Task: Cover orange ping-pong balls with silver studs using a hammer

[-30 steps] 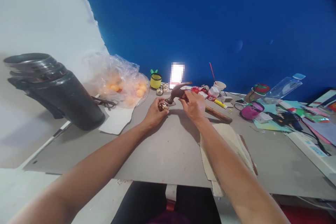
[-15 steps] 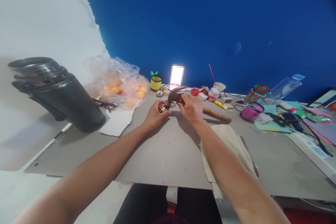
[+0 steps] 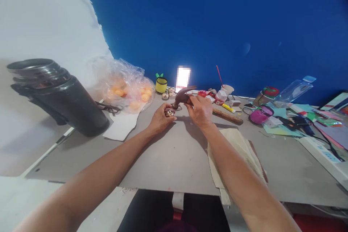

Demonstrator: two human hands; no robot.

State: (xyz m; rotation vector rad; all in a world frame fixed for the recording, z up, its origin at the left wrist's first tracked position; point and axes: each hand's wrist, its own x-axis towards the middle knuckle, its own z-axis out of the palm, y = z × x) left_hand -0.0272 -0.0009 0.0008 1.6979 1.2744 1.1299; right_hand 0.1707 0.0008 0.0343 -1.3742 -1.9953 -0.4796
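My left hand (image 3: 160, 119) is closed around a small shiny ball (image 3: 169, 112) with a dark and gold-silver pattern, held on the table top. In my right hand (image 3: 199, 110) is a claw hammer (image 3: 182, 96), gripped close to its dark metal head. The hammer's wooden handle (image 3: 227, 116) sticks out to the right beyond the hand. Its striking face is just above and right of the ball; I cannot tell whether they touch. Another shiny piece (image 3: 178, 107) shows partly behind the hammer head. Similar shiny balls (image 3: 165, 96) sit farther back.
A large dark thermos (image 3: 62, 98) stands open at left, beside a plastic bag of orange fruit (image 3: 122, 90). A yellow pot (image 3: 161, 85) and a bright phone-like screen (image 3: 183, 78) are at the back. Right lie a beige cloth (image 3: 235, 148), a paper cup (image 3: 227, 89) and a power strip (image 3: 322, 152).
The hammer and my right hand have shifted slightly right, its head moving off the ball, which now shows more fully. My left hand has stayed in place.
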